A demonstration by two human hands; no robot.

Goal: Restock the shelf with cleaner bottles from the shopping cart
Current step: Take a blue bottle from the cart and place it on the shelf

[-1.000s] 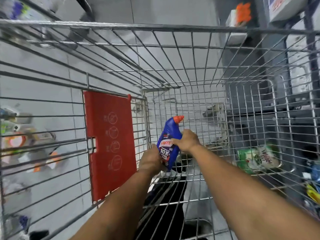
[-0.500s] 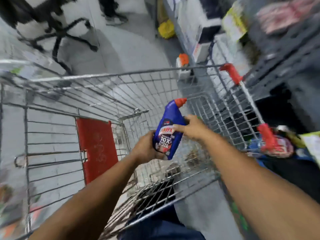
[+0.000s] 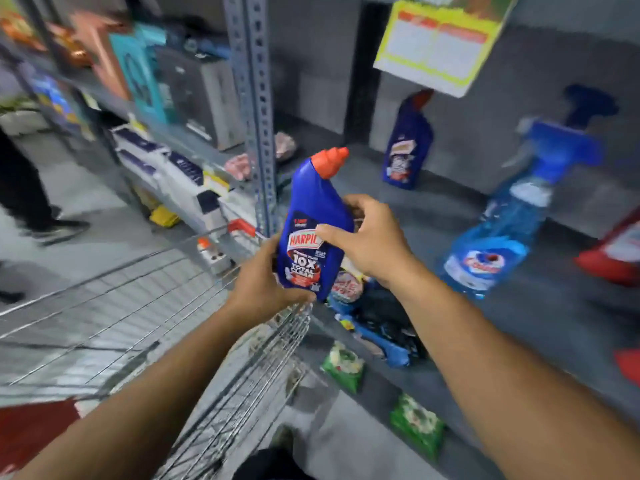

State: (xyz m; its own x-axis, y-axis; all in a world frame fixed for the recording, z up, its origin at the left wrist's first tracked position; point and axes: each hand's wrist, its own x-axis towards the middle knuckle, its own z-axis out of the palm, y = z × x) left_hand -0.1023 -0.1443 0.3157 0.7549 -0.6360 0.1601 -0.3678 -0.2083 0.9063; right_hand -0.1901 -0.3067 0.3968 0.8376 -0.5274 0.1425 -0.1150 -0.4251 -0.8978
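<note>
I hold a blue Harpic cleaner bottle [image 3: 313,216] with an orange-red cap upright in front of the shelf. My left hand [image 3: 265,285] grips its base from the left and my right hand [image 3: 369,237] grips its middle from the right. The bottle is above the wire shopping cart's [image 3: 138,306] right rim. On the grey shelf board [image 3: 450,216] behind stands a second blue Harpic bottle [image 3: 407,147], and a blue spray bottle [image 3: 509,216] stands to its right.
A perforated grey shelf upright [image 3: 254,109] rises just left of the held bottle. A yellow price sign [image 3: 440,39] hangs above the shelf. Green packets [image 3: 415,424] lie on the lower level. Red items [image 3: 616,251] sit at the far right. A person's legs [image 3: 24,195] stand in the aisle at left.
The bottle has come up out of the cart and moved right toward the shelf, still in both hands. My view swung from the cart to the shelf.
</note>
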